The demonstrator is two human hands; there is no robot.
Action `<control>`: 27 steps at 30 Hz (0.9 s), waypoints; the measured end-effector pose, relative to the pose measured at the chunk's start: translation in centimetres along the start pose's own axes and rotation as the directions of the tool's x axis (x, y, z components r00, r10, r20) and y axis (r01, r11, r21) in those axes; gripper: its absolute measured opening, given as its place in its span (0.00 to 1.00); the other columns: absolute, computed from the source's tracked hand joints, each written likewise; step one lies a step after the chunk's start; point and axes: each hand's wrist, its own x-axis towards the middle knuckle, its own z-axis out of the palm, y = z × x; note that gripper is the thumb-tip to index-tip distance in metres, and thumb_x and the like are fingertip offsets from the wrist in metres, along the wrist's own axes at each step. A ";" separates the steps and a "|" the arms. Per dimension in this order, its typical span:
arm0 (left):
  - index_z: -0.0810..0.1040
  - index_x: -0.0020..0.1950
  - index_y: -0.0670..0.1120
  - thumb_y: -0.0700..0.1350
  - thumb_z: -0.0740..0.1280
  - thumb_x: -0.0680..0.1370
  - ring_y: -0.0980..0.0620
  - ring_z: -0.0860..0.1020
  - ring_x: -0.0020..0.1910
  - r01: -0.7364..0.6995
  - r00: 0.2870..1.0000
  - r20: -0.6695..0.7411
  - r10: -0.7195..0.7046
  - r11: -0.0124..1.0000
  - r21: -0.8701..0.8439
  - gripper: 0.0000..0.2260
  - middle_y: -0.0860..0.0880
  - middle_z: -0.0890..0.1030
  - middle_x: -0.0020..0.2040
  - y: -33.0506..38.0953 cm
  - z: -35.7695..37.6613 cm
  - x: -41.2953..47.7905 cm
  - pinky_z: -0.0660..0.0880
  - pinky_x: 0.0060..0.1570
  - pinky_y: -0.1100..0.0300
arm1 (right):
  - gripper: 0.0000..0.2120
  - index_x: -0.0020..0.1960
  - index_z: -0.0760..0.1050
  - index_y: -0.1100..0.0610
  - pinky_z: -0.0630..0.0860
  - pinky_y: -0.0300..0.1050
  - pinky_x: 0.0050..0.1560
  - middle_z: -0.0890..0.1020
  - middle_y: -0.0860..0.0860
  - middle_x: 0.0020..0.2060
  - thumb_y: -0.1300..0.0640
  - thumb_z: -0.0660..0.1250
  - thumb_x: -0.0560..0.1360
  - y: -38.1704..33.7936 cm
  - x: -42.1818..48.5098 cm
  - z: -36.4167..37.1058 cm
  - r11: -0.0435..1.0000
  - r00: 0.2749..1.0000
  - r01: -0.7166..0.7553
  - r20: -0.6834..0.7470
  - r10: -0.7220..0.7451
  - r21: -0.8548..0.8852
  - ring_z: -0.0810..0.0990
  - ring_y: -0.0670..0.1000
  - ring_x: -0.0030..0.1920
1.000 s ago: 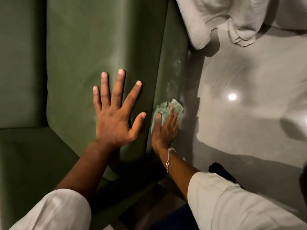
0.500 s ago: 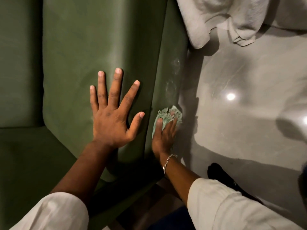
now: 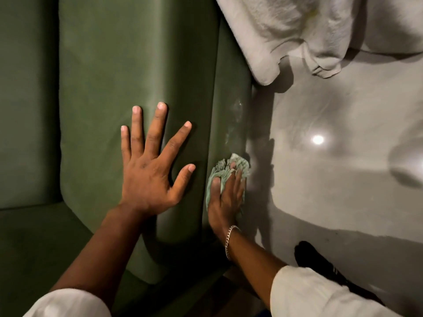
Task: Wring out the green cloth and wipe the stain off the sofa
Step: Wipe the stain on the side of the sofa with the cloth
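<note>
A dark green sofa (image 3: 137, 65) fills the left half of the view. On its outer side panel a pale whitish stain (image 3: 235, 120) runs downward. Just below the stain, my right hand (image 3: 225, 197) presses the crumpled light green cloth (image 3: 225, 167) flat against that panel; my fingers cover most of the cloth. My left hand (image 3: 151, 170) lies flat on the top of the sofa arm, fingers spread wide, holding nothing.
A white fluffy blanket or towel (image 3: 297, 30) hangs at the upper right, touching the sofa's side. The glossy grey floor (image 3: 332, 179) spreads to the right, with a lamp reflection. A black shoe (image 3: 320, 264) stands near my right sleeve.
My right hand has slid the cloth down the sofa's side, away from the stain. My left hand has stayed flat on the arm.
</note>
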 end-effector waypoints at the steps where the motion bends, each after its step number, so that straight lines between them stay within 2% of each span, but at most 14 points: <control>1: 0.60 0.77 0.57 0.62 0.59 0.75 0.36 0.43 0.79 -0.009 1.000 0.001 0.009 1.000 0.003 0.31 0.44 0.50 0.81 -0.2 -0.2 0.5 0.46 0.75 0.33 | 0.37 0.77 0.48 0.48 0.40 0.46 0.74 0.51 0.50 0.79 0.34 0.42 0.72 -0.7 0.2 0.0 1.000 1.000 0.010 -0.012 -0.010 0.004 0.46 0.52 0.79; 4: 0.58 0.77 0.58 0.65 0.59 0.74 0.36 0.42 0.79 -0.035 0.999 0.028 0.034 0.999 0.029 0.32 0.44 0.48 0.81 -0.6 -0.5 2.2 0.47 0.75 0.32 | 0.34 0.77 0.53 0.49 0.48 0.53 0.77 0.57 0.52 0.78 0.35 0.46 0.75 -4.5 6.4 -0.6 0.991 0.984 0.133 -0.117 -0.133 -0.005 0.53 0.55 0.78; 7: 0.57 0.77 0.59 0.68 0.58 0.73 0.36 0.41 0.79 -0.056 0.997 0.053 0.054 0.997 0.053 0.34 0.44 0.46 0.81 -0.9 -0.8 3.7 0.47 0.73 0.29 | 0.29 0.77 0.51 0.50 0.53 0.56 0.77 0.57 0.53 0.78 0.39 0.48 0.79 -6.5 12.3 -1.5 0.966 0.957 0.258 -0.136 -0.255 0.002 0.55 0.54 0.78; 10: 0.57 0.77 0.59 0.68 0.57 0.72 0.36 0.40 0.79 -0.052 0.998 0.049 0.049 0.997 0.058 0.34 0.46 0.45 0.82 -0.9 -1.0 5.0 0.47 0.73 0.28 | 0.35 0.77 0.50 0.52 0.49 0.53 0.78 0.55 0.53 0.79 0.35 0.43 0.76 -4.5 11.4 -1.4 0.981 0.975 0.193 -0.119 -0.189 0.021 0.53 0.53 0.78; 14: 0.56 0.77 0.60 0.67 0.59 0.72 0.36 0.40 0.79 -0.032 0.999 0.029 0.030 0.997 0.063 0.34 0.46 0.45 0.82 -0.7 -0.9 5.5 0.48 0.73 0.28 | 0.34 0.77 0.45 0.46 0.45 0.56 0.78 0.51 0.49 0.79 0.34 0.43 0.74 -2.2 5.0 -0.6 0.993 0.992 0.117 -0.052 -0.116 0.027 0.46 0.53 0.79; 18: 0.56 0.77 0.60 0.68 0.58 0.73 0.36 0.41 0.79 -0.034 0.999 0.011 0.033 0.997 0.068 0.34 0.46 0.46 0.82 -0.6 -0.7 5.4 0.48 0.73 0.29 | 0.33 0.77 0.50 0.47 0.49 0.55 0.78 0.55 0.49 0.79 0.34 0.45 0.76 -7.6 11.9 -1.0 0.957 0.947 0.282 -0.140 -0.289 -0.067 0.51 0.54 0.79; 20: 0.56 0.77 0.60 0.67 0.58 0.73 0.36 0.41 0.79 -0.033 0.999 0.004 0.033 0.997 0.070 0.34 0.46 0.46 0.82 -0.6 -0.6 5.4 0.48 0.73 0.30 | 0.34 0.77 0.50 0.50 0.49 0.55 0.78 0.54 0.50 0.79 0.35 0.45 0.76 -9.8 16.0 -2.0 0.961 0.951 0.276 -0.137 -0.278 -0.034 0.51 0.54 0.79; 23: 0.57 0.77 0.59 0.66 0.58 0.73 0.35 0.42 0.79 -0.020 1.000 -0.008 0.021 0.997 0.076 0.34 0.46 0.47 0.81 -0.4 -0.6 5.4 0.48 0.73 0.30 | 0.32 0.77 0.51 0.53 0.48 0.54 0.79 0.55 0.53 0.79 0.39 0.44 0.77 -7.7 15.8 -2.5 0.943 0.934 0.333 -0.139 -0.330 -0.001 0.51 0.52 0.79; 24: 0.56 0.77 0.59 0.66 0.58 0.73 0.35 0.42 0.79 -0.016 1.000 -0.007 0.016 0.997 0.080 0.34 0.45 0.47 0.81 -0.3 -0.5 5.4 0.48 0.73 0.30 | 0.32 0.77 0.51 0.53 0.47 0.53 0.79 0.55 0.53 0.79 0.39 0.44 0.77 -6.0 13.9 -2.2 0.944 0.935 0.329 -0.149 -0.323 0.014 0.51 0.52 0.79; 27: 0.55 0.77 0.59 0.66 0.58 0.72 0.34 0.41 0.79 -0.012 1.000 0.012 0.011 0.995 0.096 0.35 0.45 0.45 0.81 -0.2 -0.4 5.5 0.46 0.73 0.29 | 0.35 0.77 0.46 0.48 0.43 0.49 0.78 0.52 0.50 0.79 0.35 0.43 0.74 -0.8 5.4 -0.3 0.994 0.991 0.110 -0.075 -0.108 0.016 0.49 0.53 0.79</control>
